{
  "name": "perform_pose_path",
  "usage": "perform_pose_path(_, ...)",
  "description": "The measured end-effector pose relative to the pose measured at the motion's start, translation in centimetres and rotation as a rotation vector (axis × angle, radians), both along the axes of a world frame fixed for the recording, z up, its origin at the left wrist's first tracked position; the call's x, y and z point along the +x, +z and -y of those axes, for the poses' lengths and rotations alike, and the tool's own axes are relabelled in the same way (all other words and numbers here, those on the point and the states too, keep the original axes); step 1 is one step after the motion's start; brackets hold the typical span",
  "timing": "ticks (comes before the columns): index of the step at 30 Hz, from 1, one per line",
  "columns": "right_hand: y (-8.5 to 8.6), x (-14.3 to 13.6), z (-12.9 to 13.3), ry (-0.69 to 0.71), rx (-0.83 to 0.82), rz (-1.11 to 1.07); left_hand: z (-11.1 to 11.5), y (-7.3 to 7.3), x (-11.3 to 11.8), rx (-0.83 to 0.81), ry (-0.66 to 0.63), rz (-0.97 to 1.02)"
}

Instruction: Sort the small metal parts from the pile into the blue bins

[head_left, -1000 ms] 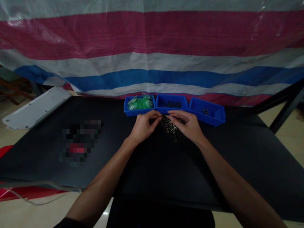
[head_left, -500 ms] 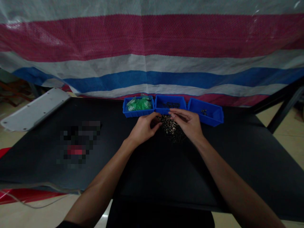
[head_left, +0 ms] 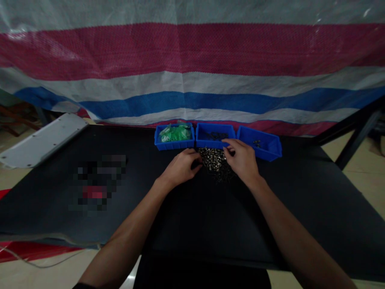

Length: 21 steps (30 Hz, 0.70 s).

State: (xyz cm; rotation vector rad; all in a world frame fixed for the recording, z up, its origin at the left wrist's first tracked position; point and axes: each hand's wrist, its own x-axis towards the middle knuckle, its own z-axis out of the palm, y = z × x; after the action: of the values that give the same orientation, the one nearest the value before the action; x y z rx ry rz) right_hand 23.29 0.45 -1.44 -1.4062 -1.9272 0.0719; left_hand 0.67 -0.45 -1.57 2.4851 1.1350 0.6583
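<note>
Curling my L hand (head_left: 184, 166) at the left edge of a heap of small metal fasteners (head_left: 213, 159), ctr of frame on the black tabletop (head_left: 319, 192); thumb & fingers bent, can't tell if they've got a pc. My R hand (head_left: 240, 159) is over the heap's right side, index & thumb parted, rest tucked; can't tell re: a pc there either. Just behind, upper ctr: blue L bin (head_left: 176, 145) w/ green plastic bag (head_left: 179, 132), blue mid bin (head_left: 209, 143) w/ dark small parts (head_left: 219, 135), blue R bin (head_left: 272, 153), angled, w/ a few metal bits (head_left: 256, 143). White panel (head_left: 45, 140) far left; striped tarp (head_left: 180, 50) across top.
</note>
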Motion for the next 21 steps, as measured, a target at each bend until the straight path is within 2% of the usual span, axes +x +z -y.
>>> perform_pose_path(5, -0.15, -0.12, 0.27, -0.142, 0.051, 0.226, 0.05, 0.0, 0.07, -0.018, -0.001, -0.01)
perform_pose_path(10, -0.54, 0.06, 0.27, -0.124, 0.094, 0.31, 0.11, 0.04, 0.08, -0.038, 0.003, -0.011)
perform_pose_path(15, -0.69, 0.27, 0.0, -0.109, 0.097, 0.281, 0.12, 0.16, 0.0, -0.048, -0.006, -0.007)
perform_pose_path(21, -0.5, -0.08, -0.03, -0.065, 0.098, 0.111, -0.04, 0.27, -0.29, -0.055, -0.008, -0.009)
